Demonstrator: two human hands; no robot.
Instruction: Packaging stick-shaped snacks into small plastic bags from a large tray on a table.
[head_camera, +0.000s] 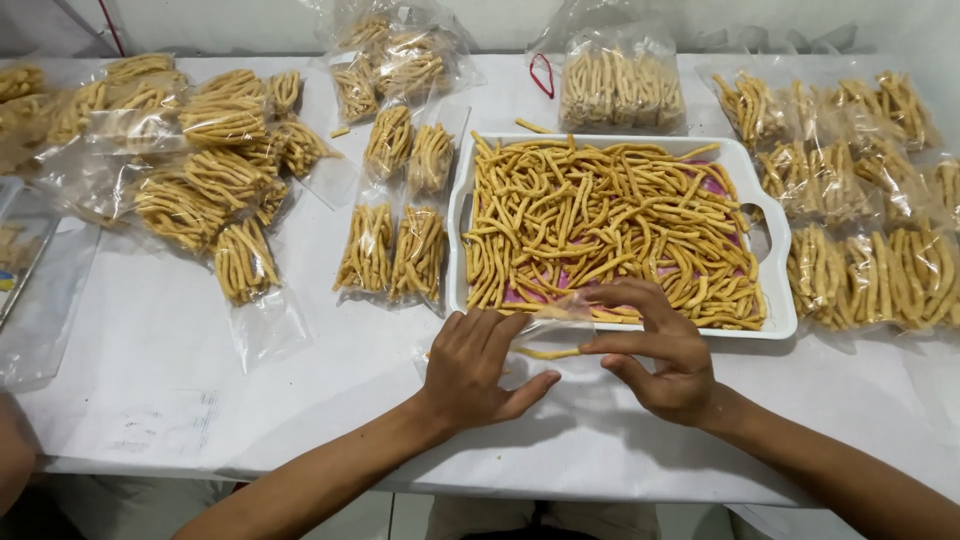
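A white tray (775, 320) with a pink bottom holds a heap of yellow snack sticks (600, 220). Just in front of its near edge lies a clear plastic bag (548, 328) with one or two sticks (545, 352) inside. My left hand (475, 365) rests palm down on the bag's left side, fingers pointing toward the tray. My right hand (660, 345) pinches the bag's right edge near its mouth, fingers curled over the tray rim.
Filled clear bags of sticks lie in pairs left of the tray (395, 250), in a pile at far left (215, 170), along the right edge (870, 270) and at the back (620, 85). A white cloth covers the table (330, 400).
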